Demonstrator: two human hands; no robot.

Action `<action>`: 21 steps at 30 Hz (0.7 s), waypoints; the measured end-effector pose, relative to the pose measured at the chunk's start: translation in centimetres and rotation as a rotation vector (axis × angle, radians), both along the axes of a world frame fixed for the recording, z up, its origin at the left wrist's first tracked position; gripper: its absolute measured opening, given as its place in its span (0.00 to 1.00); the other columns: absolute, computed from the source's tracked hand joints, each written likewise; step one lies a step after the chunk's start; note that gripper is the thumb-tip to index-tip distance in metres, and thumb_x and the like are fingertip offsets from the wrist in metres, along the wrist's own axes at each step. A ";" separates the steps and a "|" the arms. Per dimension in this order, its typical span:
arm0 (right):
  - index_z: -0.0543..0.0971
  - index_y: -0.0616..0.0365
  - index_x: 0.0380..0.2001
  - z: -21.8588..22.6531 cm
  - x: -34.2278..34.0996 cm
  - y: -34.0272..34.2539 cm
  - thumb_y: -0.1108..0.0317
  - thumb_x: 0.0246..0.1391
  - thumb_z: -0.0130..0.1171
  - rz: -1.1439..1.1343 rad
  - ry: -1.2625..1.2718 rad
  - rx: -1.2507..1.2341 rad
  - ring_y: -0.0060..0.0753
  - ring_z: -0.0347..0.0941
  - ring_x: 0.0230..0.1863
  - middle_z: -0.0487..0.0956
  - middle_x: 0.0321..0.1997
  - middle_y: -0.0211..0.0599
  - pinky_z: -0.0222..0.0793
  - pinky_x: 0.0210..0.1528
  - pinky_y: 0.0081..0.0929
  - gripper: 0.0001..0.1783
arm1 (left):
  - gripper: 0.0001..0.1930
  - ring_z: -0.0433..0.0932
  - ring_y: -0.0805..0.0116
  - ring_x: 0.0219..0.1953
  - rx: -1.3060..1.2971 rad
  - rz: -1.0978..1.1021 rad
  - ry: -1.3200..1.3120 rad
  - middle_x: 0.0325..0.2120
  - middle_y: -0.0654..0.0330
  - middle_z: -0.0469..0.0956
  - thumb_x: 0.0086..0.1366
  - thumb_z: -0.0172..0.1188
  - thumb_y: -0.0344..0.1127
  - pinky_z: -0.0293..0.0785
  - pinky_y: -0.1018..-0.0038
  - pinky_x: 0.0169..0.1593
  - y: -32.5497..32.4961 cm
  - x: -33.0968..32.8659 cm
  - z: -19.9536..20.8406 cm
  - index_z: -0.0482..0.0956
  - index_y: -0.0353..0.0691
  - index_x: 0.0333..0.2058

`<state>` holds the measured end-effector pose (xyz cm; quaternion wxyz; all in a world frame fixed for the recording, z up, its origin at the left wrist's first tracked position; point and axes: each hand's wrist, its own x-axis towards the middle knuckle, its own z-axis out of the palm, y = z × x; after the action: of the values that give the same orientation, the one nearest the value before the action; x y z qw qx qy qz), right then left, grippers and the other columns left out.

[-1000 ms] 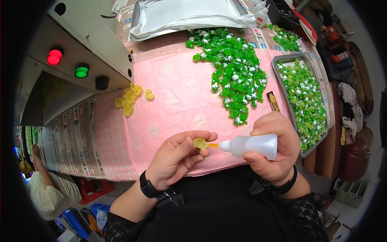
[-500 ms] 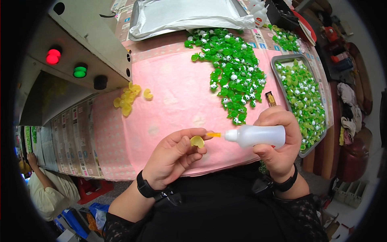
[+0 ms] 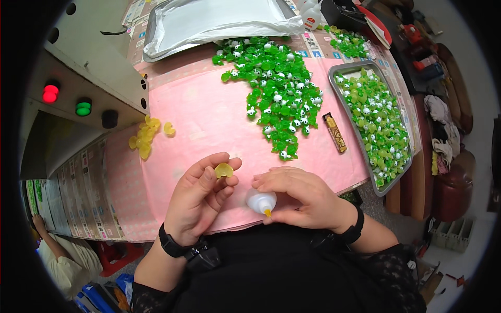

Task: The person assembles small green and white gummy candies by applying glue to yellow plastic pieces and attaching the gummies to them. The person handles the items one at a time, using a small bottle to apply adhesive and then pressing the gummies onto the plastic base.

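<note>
Between the thumb and fingers of my left hand (image 3: 194, 201) is a small translucent yellow piece (image 3: 224, 170), rounded and hollow like a little cup with a notch. It is held above the pink cloth (image 3: 201, 130). My right hand (image 3: 315, 201) curls over a white plastic squeeze bottle (image 3: 257, 202) close to the cloth's near edge. The bottle's orange nozzle points toward me, and the fingers hide part of its body. Beyond both hands spreads a heap of small green pieces with white animal-like heads (image 3: 284, 96).
On the right stands a grey tray (image 3: 339, 94) full of green and white pieces, with a gold-patterned lighter (image 3: 334, 133) beside it. Loose yellow pieces (image 3: 145, 136) lie at left by a machine (image 3: 99, 68) with lights. A paper-lined tray (image 3: 154, 34) sits at the back.
The squeeze bottle has moved left and down toward me, its nozzle turning from the left to face me. It has come away from the yellow piece. The lighter is now fully uncovered.
</note>
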<state>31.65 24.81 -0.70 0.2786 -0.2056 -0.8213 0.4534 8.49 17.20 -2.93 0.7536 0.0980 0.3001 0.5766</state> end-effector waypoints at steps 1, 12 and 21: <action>0.78 0.58 0.42 0.2 0.2 0.3 0.71 0.43 0.69 -0.019 0.000 0.019 0.44 0.77 0.45 0.80 0.45 0.41 0.72 0.49 0.36 0.20 | 0.20 0.80 0.69 0.46 -0.007 0.001 0.001 0.53 0.49 0.74 0.70 0.54 0.39 0.80 0.78 0.49 0.0 0.0 0.0 0.69 0.35 0.56; 0.81 0.62 0.32 0.4 2.1 3.8 0.75 0.43 0.67 -0.288 -0.290 0.434 0.42 0.75 0.36 0.78 0.34 0.40 0.72 0.40 0.36 0.10 | 0.23 0.79 0.69 0.48 -0.002 -0.004 0.021 0.56 0.48 0.72 0.70 0.54 0.39 0.79 0.78 0.50 0.0 -0.1 0.5 0.67 0.33 0.58; 0.81 0.61 0.36 -0.1 1.5 4.4 0.77 0.44 0.65 -0.279 -0.253 0.395 0.42 0.75 0.34 0.77 0.33 0.40 0.72 0.36 0.34 0.12 | 0.21 0.78 0.69 0.48 -0.002 -0.015 0.009 0.56 0.48 0.71 0.71 0.53 0.38 0.79 0.78 0.51 0.1 0.1 0.6 0.68 0.33 0.58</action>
<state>33.19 29.20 -0.84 0.2681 -0.3137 -0.8858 0.2123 8.56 17.27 -2.34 0.7566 0.1020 0.3035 0.5701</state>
